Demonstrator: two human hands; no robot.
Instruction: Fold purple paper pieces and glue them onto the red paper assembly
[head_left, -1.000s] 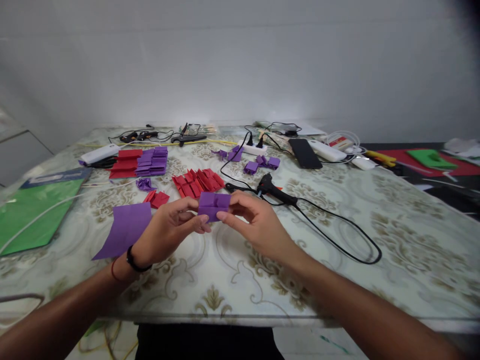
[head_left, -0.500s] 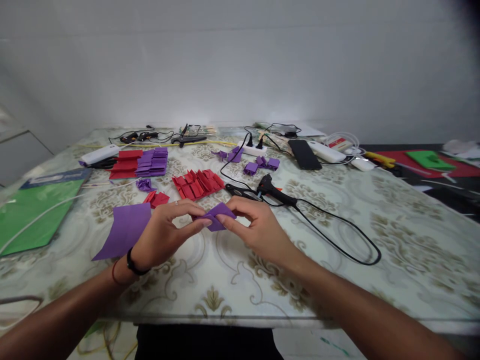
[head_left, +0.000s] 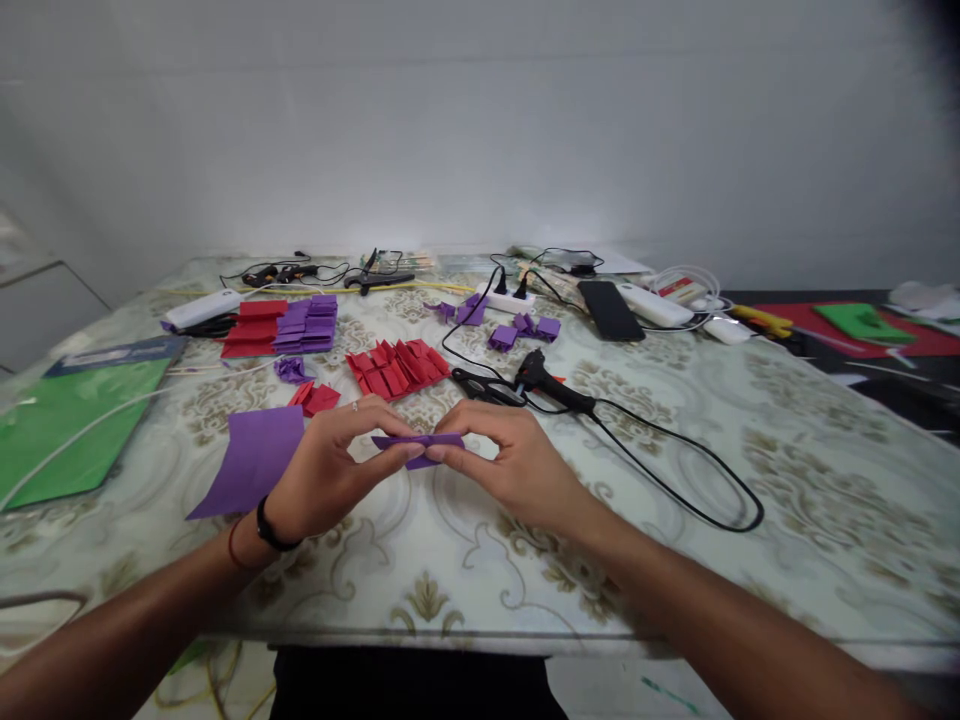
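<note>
A small folded piece of purple paper (head_left: 421,450) is held above the table between both hands. My left hand (head_left: 346,452) pinches its left side between thumb and fingers. On the other side, the thumb and fingertips of my right hand (head_left: 501,450) press it near the middle. The fingertips hide part of the folds. A larger purple sheet (head_left: 251,458) lies flat by my left wrist, its lower left corner curved. Beyond my hands sit folded red paper pieces (head_left: 397,368), with a smaller red piece (head_left: 316,398) and crumpled purple paper (head_left: 292,370) to their left.
A black glue gun (head_left: 555,382) with a looped cord lies right of my hands. Farther back are a power strip (head_left: 510,300), a phone (head_left: 610,310), small purple folded pieces (head_left: 525,328) and stacked purple strips (head_left: 306,324). A green paper pack (head_left: 82,420) lies at left.
The folded purple paper has tilted from a diamond-like face to a nearly edge-on view. Both hands keep hold of it and have hardly shifted.
</note>
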